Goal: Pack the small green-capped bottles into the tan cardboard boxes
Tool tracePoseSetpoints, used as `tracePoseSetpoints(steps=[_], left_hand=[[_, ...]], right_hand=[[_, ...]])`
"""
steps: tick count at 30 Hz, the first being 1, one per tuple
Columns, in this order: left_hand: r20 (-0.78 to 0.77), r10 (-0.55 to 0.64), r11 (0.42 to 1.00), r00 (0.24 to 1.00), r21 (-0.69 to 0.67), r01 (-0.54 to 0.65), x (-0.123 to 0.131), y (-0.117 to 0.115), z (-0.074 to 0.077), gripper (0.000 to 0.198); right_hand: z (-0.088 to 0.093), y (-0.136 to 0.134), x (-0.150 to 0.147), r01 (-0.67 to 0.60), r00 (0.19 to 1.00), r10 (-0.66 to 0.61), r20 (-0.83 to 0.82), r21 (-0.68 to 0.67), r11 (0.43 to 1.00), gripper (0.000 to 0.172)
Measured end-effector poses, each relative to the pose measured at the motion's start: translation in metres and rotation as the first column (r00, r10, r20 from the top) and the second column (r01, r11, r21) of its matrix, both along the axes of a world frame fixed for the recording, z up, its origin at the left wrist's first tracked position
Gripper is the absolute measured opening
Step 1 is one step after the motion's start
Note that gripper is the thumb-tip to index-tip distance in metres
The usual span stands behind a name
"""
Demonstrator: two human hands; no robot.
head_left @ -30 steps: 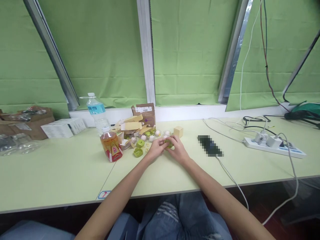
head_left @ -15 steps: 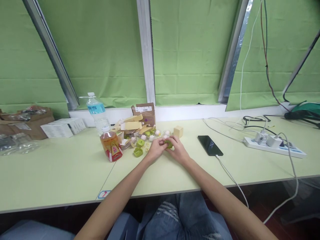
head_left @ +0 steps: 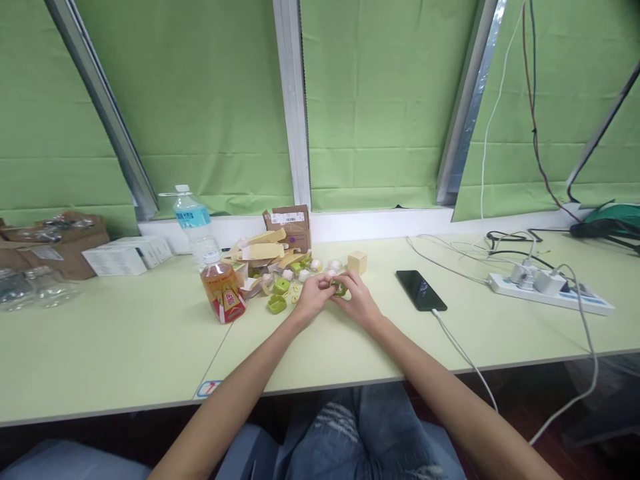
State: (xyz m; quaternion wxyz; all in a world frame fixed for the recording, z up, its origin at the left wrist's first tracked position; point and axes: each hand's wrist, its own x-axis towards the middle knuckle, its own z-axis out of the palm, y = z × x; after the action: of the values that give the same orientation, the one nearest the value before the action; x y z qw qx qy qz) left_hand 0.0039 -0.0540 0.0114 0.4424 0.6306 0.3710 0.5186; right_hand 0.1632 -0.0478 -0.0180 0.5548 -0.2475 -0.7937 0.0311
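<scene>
Between the fingertips of both hands is a small green plastic case (head_left: 340, 289), held just above the table. My left hand (head_left: 315, 297) pinches its left side. My right hand (head_left: 358, 300) grips it from the right, thumb below and fingers over the top. The fingers hide much of the case. Left of my hands lie a green open case piece (head_left: 277, 305) and a green block-shaped piece (head_left: 281, 286), with small pale yellow bits (head_left: 295, 293) beside them. Several pinkish-white round pieces in clear plastic, one of them a pink piece (head_left: 287, 275), lie just behind.
A small cream box (head_left: 357, 262) stands behind my right hand. Opened cartons (head_left: 263, 251) and a brown box (head_left: 295, 227) are piled at the back. To the left stand a tea bottle (head_left: 223, 293) and a water bottle (head_left: 194, 223); to the right, a phone (head_left: 421, 291) and power strip (head_left: 550, 293).
The green case has turned slightly in my fingers, and its opening now shows differently. Both hands stay in nearly the same place.
</scene>
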Motion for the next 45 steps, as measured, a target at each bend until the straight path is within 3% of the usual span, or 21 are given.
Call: tracePoseSetpoints(steps=[13, 20, 25, 30, 39, 45], left_hand=[[-0.043, 0.123, 0.984, 0.991, 0.138, -0.116, 0.006, -0.004, -0.004, 0.012], [-0.132, 0.050, 0.987, 0.990, 0.160, -0.029, 0.000, -0.006, -0.003, 0.016], [-0.085, -0.133, 0.991, 0.987, -0.005, 0.133, -0.004, 0.001, -0.003, 0.032], [-0.126, -0.207, 0.974, 0.970, -0.122, 0.192, -0.006, 0.005, -0.005, 0.041], [-0.102, -0.151, 0.989, 0.983, -0.010, 0.151, -0.005, -0.001, -0.005, 0.019], [-0.116, -0.117, 0.993, 0.986, -0.006, 0.117, -0.004, 0.003, -0.005, 0.018]], right_hand=[[-0.002, 0.000, 0.000, 0.014, 1.000, -0.014, 0.004, 0.019, 1.000, 0.038], [-0.004, 0.000, 0.000, 0.019, 0.999, -0.020, 0.026, 0.019, 1.000, 0.042], [-0.002, 0.002, 0.001, 0.028, 0.998, -0.027, 0.056, -0.019, 0.999, 0.043], [-0.002, 0.003, 0.002, 0.039, 0.995, -0.039, 0.096, -0.002, 0.999, 0.043], [0.000, -0.002, -0.001, -0.012, 0.997, 0.016, 0.072, -0.058, 0.998, 0.039], [0.000, -0.001, 0.001, -0.018, 0.999, 0.020, 0.025, -0.060, 0.998, 0.036]])
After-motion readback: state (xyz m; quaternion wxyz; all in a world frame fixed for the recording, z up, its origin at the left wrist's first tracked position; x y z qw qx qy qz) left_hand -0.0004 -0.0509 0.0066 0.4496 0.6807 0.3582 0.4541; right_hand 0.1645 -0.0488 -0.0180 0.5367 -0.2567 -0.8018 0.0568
